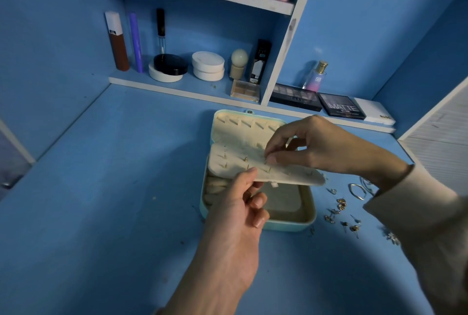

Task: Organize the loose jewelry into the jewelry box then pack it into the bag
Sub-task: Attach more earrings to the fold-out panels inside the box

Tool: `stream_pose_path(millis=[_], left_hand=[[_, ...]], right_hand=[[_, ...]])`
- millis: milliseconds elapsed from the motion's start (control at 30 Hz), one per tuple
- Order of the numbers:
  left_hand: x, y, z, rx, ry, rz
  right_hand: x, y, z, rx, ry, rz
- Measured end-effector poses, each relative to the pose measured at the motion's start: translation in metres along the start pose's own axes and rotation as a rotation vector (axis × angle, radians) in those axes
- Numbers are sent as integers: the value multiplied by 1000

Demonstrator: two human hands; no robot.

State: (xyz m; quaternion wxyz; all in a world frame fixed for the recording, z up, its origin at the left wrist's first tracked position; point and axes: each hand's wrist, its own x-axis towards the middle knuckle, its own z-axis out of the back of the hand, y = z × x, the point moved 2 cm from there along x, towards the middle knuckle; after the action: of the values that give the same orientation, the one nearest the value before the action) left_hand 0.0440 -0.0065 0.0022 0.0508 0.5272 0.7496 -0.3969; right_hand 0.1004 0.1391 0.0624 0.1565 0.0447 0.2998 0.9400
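Note:
A mint-green jewelry box lies open on the blue desk, its lid standing up at the back. My left hand pinches the front edge of the cream earring panel, holding it raised over the box's tray. Several studs stick through the panel. My right hand reaches in from the right, thumb and forefinger pinching a small earring at the panel's surface. Loose earrings and silver hoops are scattered on the desk to the right of the box.
Behind the box a low shelf carries cosmetic jars, tubes, eyeshadow palettes and a perfume bottle. A white divider stands upright there. Blue walls close in at left and right. No bag is in view.

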Motion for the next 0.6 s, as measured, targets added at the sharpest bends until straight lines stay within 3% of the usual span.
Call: stream_pose_path(millis=[600], left_hand=[[1, 1, 3, -5, -8, -2]], right_hand=[[0, -1, -6, -40, -30, 39]])
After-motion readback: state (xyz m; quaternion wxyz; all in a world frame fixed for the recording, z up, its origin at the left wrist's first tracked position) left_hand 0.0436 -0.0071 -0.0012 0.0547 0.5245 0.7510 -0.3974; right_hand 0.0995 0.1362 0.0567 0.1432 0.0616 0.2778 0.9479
